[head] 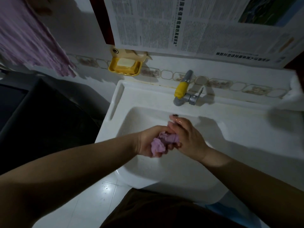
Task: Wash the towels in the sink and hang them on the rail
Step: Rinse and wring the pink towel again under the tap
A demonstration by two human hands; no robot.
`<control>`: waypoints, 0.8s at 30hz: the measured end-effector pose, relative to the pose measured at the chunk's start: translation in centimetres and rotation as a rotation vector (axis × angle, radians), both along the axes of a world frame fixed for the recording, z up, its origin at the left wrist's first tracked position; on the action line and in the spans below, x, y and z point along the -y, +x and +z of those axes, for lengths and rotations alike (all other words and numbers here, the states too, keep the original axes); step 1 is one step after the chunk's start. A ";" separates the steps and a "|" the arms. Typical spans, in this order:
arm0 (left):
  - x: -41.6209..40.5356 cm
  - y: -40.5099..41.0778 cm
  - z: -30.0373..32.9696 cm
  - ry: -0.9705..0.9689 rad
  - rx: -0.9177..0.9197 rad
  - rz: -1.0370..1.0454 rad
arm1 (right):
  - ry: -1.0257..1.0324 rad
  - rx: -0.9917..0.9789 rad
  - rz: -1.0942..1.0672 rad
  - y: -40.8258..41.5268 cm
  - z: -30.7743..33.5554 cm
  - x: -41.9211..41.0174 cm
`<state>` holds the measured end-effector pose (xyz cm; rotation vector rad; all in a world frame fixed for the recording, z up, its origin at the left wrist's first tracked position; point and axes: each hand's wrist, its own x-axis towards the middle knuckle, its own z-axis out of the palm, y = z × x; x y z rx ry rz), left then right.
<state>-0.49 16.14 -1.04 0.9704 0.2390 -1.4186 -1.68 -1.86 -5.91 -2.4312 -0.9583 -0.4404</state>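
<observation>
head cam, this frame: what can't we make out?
- Towel: mostly hidden, bunched between left hand and right hand.
- Drain: not visible; hands cover the sink middle.
- Rail: out of frame; hanging cloth cut by the left edge.
- Tap flow: too dim to tell.

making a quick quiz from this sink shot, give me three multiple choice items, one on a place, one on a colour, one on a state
1. Where is the soap dish?
A. on the wall left of the tap
B. inside the basin
C. on the floor

2. What colour is the towel in the hands?
A. green
B. pale purple
C. black

3. How is that towel held?
A. spread flat
B. hanging from the tap
C. bunched between both hands

Answers:
1 A, the yellow dish sits on the wall above the sink, left of the tap.
2 B, the cloth shows pale purple.
3 C, the left hand and right hand press it together over the basin.
</observation>
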 end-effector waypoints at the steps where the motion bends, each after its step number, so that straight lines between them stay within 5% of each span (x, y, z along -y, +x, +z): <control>1: 0.2 -0.5 -0.3 -0.134 -0.058 -0.003 | 0.076 0.061 0.025 0.7 0.5 -0.2; 4: 0.1 -1.4 -0.7 -0.381 -0.156 0.024 | 0.082 0.167 0.060 2.2 2.7 -0.2; 7: -0.7 -1.2 0.0 -0.218 -0.017 -0.013 | -0.082 0.242 0.184 3.2 3.4 0.3; 11: 0.0 0.2 0.1 0.526 0.718 -0.356 | -0.481 0.238 0.123 3.3 3.4 -0.3; 13: 0.9 0.5 -0.4 0.925 1.179 -0.509 | -0.685 -0.021 -0.038 3.1 4.4 -1.4; 15: 1.1 0.7 -0.8 1.102 1.488 -0.579 | -0.698 -0.388 -0.118 3.0 4.8 -2.3; 18: 0.4 2.0 -1.4 1.060 1.885 -0.728 | -0.336 -0.956 -0.200 2.3 4.9 -2.8; 21: -0.6 3.9 -1.4 0.733 2.370 -0.736 | 0.241 -1.460 -0.400 0.3 4.8 -3.8; 24: -1.4 5.0 -0.7 0.499 2.632 -0.721 | 0.665 -1.749 -0.475 -1.6 5.1 -4.8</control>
